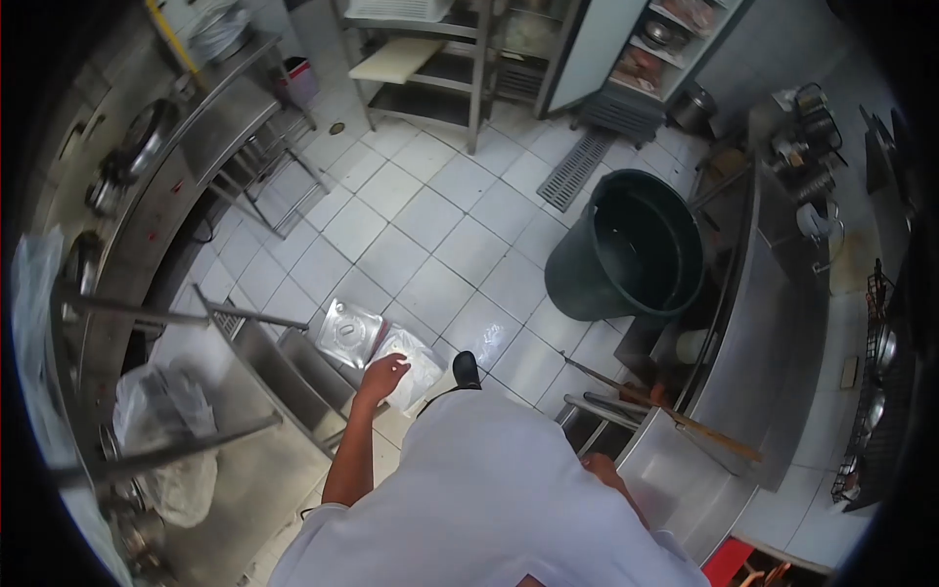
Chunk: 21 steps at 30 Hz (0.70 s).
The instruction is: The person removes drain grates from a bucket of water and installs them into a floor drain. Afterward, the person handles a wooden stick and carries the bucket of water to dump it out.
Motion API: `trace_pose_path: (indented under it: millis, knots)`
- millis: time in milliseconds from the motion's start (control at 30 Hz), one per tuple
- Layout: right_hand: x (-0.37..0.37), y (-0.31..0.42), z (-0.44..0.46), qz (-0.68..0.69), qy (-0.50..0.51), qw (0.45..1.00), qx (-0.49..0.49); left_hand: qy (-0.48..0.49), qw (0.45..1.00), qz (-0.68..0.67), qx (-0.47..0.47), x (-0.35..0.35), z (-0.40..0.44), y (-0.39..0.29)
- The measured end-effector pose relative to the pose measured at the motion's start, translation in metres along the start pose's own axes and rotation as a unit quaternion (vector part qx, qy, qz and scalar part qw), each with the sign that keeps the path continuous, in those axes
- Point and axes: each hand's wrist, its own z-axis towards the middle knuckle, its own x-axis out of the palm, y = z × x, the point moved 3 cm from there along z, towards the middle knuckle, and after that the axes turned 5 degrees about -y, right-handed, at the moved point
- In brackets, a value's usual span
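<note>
My left hand (pixel 386 376) is held out low at the centre-left, its fingers curled together; whatever they may hold is too small to make out. Just beyond it are a shiny metal lid (pixel 350 333) and a whitish plastic-wrapped item (pixel 415 370), which the hand partly overlaps. At the right side of my body, my right hand (pixel 603 468) shows only in part, beside the edge of a steel counter (pixel 675 484); its fingers are hidden. One black shoe (pixel 467 369) shows on the tiled floor below my white shirt.
A large dark green bin (pixel 577 264) stands at the right of the tiled floor. Steel counters (pixel 235 122) line the left side, one with plastic bags (pixel 166 430). Shelving (pixel 421 103) and an open fridge (pixel 636 73) stand at the back. A wooden-handled stick (pixel 719 442) juts out on the right.
</note>
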Motion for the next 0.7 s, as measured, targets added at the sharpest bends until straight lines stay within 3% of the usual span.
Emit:
trace_pose_path:
  millis: [67,167,267,400,433,467,533,633,700]
  knots:
    - [-0.032,0.034,0.003,0.029,-0.014,0.998,0.061,0.013,0.996,0.06,0.059,-0.003,0.045,-0.022]
    - [-0.06,0.059,0.017,0.099,-0.051,0.991,0.072,0.017,0.986,0.106,0.131,-0.013,0.098,-0.072]
    - [-0.065,0.056,0.06,0.145,-0.039,0.983,0.109,0.038,0.995,0.028,0.093,-0.019,0.143,-0.126]
    - [-0.098,0.06,0.128,0.206,-0.004,0.973,0.109,0.032,0.992,0.056,0.108,-0.005,0.199,-0.135]
    - [-0.108,0.059,0.15,0.196,-0.012,0.974,0.112,0.075,0.997,0.025,0.025,-0.011,0.2,-0.151]
    - [-0.126,0.062,0.174,0.186,-0.021,0.976,0.114,0.059,0.996,0.037,0.056,-0.006,0.212,-0.142]
    - [-0.15,0.063,0.224,0.204,-0.134,0.968,0.061,0.032,0.992,0.027,0.117,0.007,0.237,-0.09]
    - [-0.218,0.089,0.296,0.17,-0.163,0.972,0.016,0.131,0.983,0.124,0.018,-0.008,0.249,-0.083]
    - [-0.259,0.11,0.335,0.163,-0.203,0.965,-0.021,0.11,0.985,0.13,0.042,-0.023,0.261,-0.092]
